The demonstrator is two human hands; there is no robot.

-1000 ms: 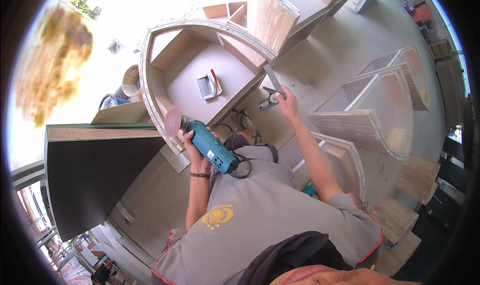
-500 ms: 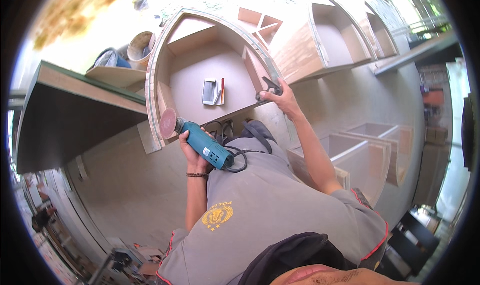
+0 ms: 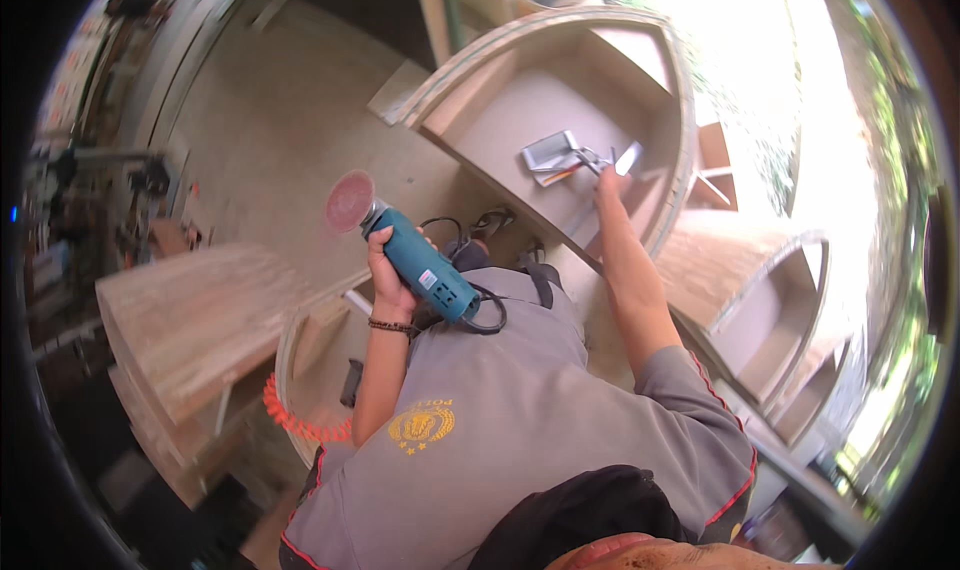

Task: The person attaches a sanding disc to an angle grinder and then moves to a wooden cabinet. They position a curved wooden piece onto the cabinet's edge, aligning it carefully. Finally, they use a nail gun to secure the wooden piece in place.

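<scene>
My left hand (image 3: 388,275) is shut around a teal angle grinder (image 3: 425,267) and holds it upright in front of my chest. Its reddish sanding disc (image 3: 350,200) points up and to the left, touching nothing. My right hand (image 3: 607,185) reaches into an arched wooden cabinet box (image 3: 500,120) lying on its side. Its fingers grip a flat metal scraper (image 3: 627,157) against the box's inner panel. A small grey tray (image 3: 549,153) lies just left of that hand.
More arched wooden boxes (image 3: 765,305) stand to the right. A curved wooden piece (image 3: 190,310) sits at the lower left, with an orange coiled hose (image 3: 293,418) beside it. The grinder's black cable (image 3: 487,315) loops at my chest. Bare concrete floor (image 3: 270,120) lies to the upper left.
The view has swung left. My right hand has gone from the cabinet's rim to inside the box, by the grey tray. The grinder has lifted away from the cabinet's edge.
</scene>
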